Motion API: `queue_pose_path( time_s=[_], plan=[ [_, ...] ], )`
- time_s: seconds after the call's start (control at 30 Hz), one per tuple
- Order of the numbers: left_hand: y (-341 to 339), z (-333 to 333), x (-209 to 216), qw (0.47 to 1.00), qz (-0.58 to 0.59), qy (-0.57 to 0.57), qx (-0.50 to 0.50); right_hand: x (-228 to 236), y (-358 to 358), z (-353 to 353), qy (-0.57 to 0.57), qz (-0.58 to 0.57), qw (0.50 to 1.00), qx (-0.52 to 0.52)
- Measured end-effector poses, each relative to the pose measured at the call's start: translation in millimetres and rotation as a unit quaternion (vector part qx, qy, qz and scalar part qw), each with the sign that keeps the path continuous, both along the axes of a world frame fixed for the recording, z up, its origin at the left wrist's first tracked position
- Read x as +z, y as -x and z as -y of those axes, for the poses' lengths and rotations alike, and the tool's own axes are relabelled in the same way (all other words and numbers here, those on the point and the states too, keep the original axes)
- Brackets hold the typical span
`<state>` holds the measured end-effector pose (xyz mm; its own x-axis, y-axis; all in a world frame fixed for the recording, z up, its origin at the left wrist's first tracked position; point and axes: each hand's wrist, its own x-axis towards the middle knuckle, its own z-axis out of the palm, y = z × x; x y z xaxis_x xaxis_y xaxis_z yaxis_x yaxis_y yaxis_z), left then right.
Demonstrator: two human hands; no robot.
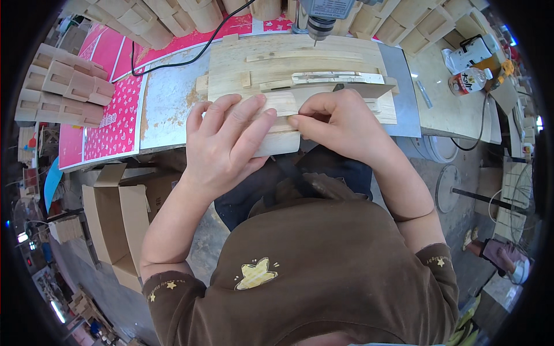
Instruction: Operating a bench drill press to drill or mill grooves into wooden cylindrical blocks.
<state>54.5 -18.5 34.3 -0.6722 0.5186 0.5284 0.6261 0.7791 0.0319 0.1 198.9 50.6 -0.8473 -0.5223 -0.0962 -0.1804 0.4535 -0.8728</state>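
Note:
A pale wooden piece with a rounded surface [283, 142] lies at the front edge of the table, with a long groove or gap across its middle. My left hand [222, 141] grips it from the left, fingers laid over the top and thumb low on the near side. At its right end, my right hand [340, 124] is closed in a pinch, thumb and forefinger touching the gap. Whatever those fingertips hold is hidden. Just beyond my right hand stands a thin, flat grey-brown strip [369, 89] beside narrow wooden strips [337, 77] on a wooden board [225, 63].
A drill press chuck with a bit [319, 29] hangs over the board's far edge. Stacked wooden pieces [69, 86] stand left, and more line the back. A black cable [196, 57] crosses the table. At right are a bottle [468, 82] and a pen [424, 94]. An open cardboard box [109, 213] sits below left.

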Motion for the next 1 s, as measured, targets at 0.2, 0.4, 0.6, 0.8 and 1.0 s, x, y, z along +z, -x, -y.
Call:
queue_pose_path(
  time_s=[0.2,0.4,0.6,0.8,1.0],
  plan=[
    [1,-4,-3,1.000,-0.003,-0.031,0.000,-11,2,-15,0.102,0.097,0.989,-0.037],
    [9,3,-7,0.998,-0.011,-0.062,0.031,-5,-7,-44,-0.141,-0.071,0.986,0.049],
    [30,9,-19,0.994,0.053,-0.044,0.084,-14,38,-97,-0.188,-0.413,0.877,-0.160],
    [51,-1,-29,0.985,0.136,-0.055,0.089,-71,61,-99,-0.099,-0.300,0.943,-0.104],
    [63,-1,-41,0.989,0.107,-0.065,0.075,-69,67,-96,-0.074,-0.264,0.956,-0.102]
  ],
)
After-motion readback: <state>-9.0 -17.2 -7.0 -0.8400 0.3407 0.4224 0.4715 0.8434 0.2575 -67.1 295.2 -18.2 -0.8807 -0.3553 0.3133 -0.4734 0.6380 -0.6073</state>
